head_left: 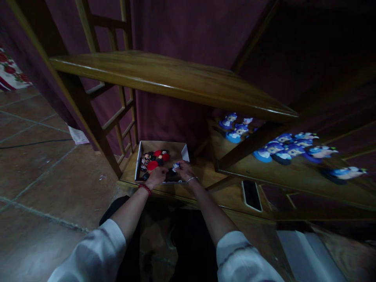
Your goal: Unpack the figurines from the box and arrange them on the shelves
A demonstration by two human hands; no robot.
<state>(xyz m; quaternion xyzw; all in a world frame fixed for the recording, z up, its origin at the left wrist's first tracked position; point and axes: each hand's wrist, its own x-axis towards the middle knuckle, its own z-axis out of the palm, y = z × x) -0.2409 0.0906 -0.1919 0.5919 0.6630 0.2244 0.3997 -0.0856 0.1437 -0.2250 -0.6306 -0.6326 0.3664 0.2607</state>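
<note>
A shallow cardboard box sits on the lowest wooden shelf. It holds several small red and black figures. My left hand rests at the box's near edge, fingers curled over a red figure. My right hand is closed at the box's near right corner, pinching a small blue and white figure. A red bead bracelet circles my left wrist and a thin silver one my right.
Several blue and white figures lie on the middle shelf at right, more further back. A dark phone lies on the low shelf right of my arm. A top shelf overhangs. Tiled floor spreads left.
</note>
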